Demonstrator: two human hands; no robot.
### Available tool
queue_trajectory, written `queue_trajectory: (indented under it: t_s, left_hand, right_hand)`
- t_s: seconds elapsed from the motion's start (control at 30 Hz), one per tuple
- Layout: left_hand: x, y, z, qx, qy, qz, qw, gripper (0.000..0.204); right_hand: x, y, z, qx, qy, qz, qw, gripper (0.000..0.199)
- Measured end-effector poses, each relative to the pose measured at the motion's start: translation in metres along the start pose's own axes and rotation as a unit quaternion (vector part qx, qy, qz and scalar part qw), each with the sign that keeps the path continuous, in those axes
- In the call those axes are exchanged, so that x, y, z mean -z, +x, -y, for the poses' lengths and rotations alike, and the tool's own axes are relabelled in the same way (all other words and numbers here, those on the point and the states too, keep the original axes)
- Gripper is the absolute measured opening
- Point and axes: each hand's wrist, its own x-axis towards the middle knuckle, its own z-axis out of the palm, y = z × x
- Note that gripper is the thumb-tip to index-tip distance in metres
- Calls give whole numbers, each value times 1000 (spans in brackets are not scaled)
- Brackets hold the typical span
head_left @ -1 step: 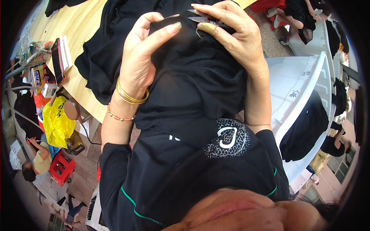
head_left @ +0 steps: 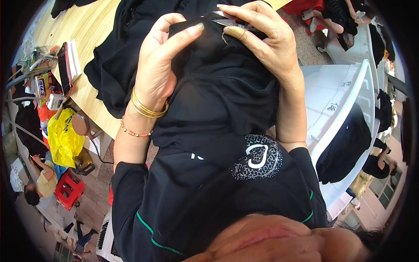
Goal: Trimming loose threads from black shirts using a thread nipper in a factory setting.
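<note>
My left hand (head_left: 158,61) pinches a fold of black cloth (head_left: 218,94) between thumb and forefinger. In my right hand (head_left: 266,41) is a pair of thread snips (head_left: 224,21). Their two pointed silver blades stand apart and face left, close to the pinched fold. A tan covering wraps my right thumb, and a short pale thread end hangs beside it. The cloth spreads over my lap and onto the wooden table; my right palm hides the snips' handle.
A white plastic bin (head_left: 338,144) with dark cloth in it stands at my right. To the left are the pale wooden table (head_left: 94,32), a yellow plastic bag (head_left: 65,137), a round-topped metal stand (head_left: 80,124) and a red stool (head_left: 70,192). Other people sit farther off.
The black cloth at my left fingertips has shifted and now covers the tip of the forefinger. My left thumb has moved very slightly; the right hand and snips look almost still.
</note>
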Motion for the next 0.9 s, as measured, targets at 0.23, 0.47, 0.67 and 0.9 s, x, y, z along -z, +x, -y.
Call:
queue_trajectory:
  t_s: [0.23,0.47,0.67,0.9]
  left_hand:
    - [6,2,4,-14,9,10,1000,17]
    - [14,1,8,-3,-8,9,1000,16]
    - [13,4,10,-16,22,-31,999,16]
    - [10,2,9,-30,21,-23,999,11]
  right_hand:
    - [5,2,7,51,-50,9,997,38]
    - [5,4,8,40,-64,40,996,39]
    - [11,4,11,39,-66,42,996,38]
    - [10,-2,-12,88,-82,53,991,39]
